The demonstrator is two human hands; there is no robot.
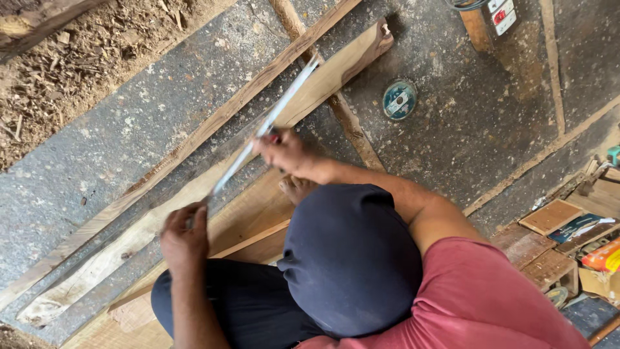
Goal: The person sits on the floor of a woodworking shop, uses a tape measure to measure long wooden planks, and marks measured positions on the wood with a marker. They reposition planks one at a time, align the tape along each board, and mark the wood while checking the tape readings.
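Note:
A long rough wooden plank (129, 242) lies slantwise on the grey concrete floor. Along it rests a thin metal ruler (284, 100). My left hand (184, 238) grips and presses down the ruler's lower end on the plank. My right hand (284, 152) is closed at the ruler's middle on a small red-tipped pencil (274, 137), most of which the fingers hide. My bent knee in dark trousers (349, 258) and a bare foot (297, 187) sit just behind the plank.
A narrow wood strip (213, 123) runs beside the plank, and a wider board (252, 220) lies under my foot. A round blue-grey disc (399, 99) lies on the floor. Sawdust and chips (77, 58) pile up at top left. Boxes and small items (581, 245) crowd the right edge.

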